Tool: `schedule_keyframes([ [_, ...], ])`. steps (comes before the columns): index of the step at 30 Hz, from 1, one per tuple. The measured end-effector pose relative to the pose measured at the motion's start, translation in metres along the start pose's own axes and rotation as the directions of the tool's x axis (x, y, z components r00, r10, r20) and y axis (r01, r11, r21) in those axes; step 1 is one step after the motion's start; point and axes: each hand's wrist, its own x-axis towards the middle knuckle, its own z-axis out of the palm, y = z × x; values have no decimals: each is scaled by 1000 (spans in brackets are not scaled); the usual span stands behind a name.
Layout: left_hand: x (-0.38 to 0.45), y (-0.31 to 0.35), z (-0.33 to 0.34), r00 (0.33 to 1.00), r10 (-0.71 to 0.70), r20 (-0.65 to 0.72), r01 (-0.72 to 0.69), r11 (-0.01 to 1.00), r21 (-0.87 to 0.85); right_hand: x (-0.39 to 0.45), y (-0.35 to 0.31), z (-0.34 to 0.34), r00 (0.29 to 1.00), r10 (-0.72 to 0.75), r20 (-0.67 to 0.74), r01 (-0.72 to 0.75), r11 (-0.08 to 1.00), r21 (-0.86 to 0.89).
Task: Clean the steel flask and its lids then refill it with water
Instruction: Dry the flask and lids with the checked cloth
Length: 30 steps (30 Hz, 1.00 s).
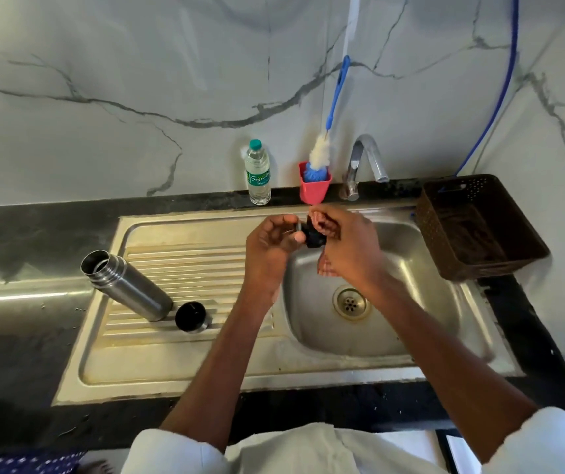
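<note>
Brown basket (479, 230), water bottle (258, 172), perhaps full.

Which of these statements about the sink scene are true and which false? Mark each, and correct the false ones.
1. The steel flask stands open on the draining board. True.
2. The cup lid is screwed onto the flask. False: it stands on the draining board beside the flask's base.
3. Both hands hold a small black stopper over the sink. True: the left hand and the right hand, which also holds a cloth.
4. The bottle brush lies in the basin. False: it stands in a red holder by the tap.
</note>
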Motion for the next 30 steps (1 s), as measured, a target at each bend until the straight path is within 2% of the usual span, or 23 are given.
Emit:
schedule_keyframes([
  [3, -3, -5, -6, 976, -211, -46, 183, 923, -338, -4, 8, 5, 977, 188, 97, -197, 976, 89],
  [5, -3, -10, -13, 952, -306, -30, 260, 853, -453, -6, 14, 10, 943, 294, 154, -322, 924, 209],
  [7, -3, -16, -21, 930, -365, -37, 310, 837, -452, -9, 18, 14, 909, 373, 187, -415, 855, 311],
  [9, -6, -18, -27, 904, -426, -42, 368, 825, -429, -12, 19, 16, 895, 388, 220, -445, 812, 378],
  [12, -11, -22, -42, 901, -423, -98, 354, 847, -397, -13, 21, 24, 890, 374, 260, -450, 810, 377],
  [13, -12, -23, -50, 915, -377, -144, 313, 888, -338, -13, 22, 29, 885, 376, 277, -457, 816, 354],
  [14, -11, -26, -58, 927, -300, -226, 260, 947, -190, -13, 24, 35, 875, 387, 289, -472, 816, 335],
  [15, -12, -29, -69, 927, -188, -325, 220, 973, 64, -14, 25, 42, 865, 403, 299, -490, 809, 325],
  [16, -12, -32, -79, 926, -55, -374, 198, 913, 356, -15, 26, 48, 856, 418, 304, -507, 794, 336],
  [17, -14, -34, -86, 924, 47, -379, 199, 788, 583, -16, 25, 53, 849, 433, 302, -522, 774, 359],
  [18, -16, -36, -93, 925, 103, -365, 207, 669, 714, -17, 22, 60, 841, 452, 298, -540, 745, 392],
  [21, -21, -39, -104, 954, 89, -286, 227, 409, 884, -17, 13, 80, 802, 514, 306, -594, 626, 505],
  [23, -22, -47, -110, 970, 76, -230, 199, 292, 935, -17, 8, 91, 782, 535, 319, -614, 572, 545],
  [28, -28, -61, -117, 983, 31, -183, 178, 123, 976, -15, 7, 106, 757, 546, 360, -635, 484, 602],
  [30, -27, -65, -121, 984, 19, -175, 172, 110, 979, -13, 10, 110, 744, 556, 369, -643, 447, 622],
])
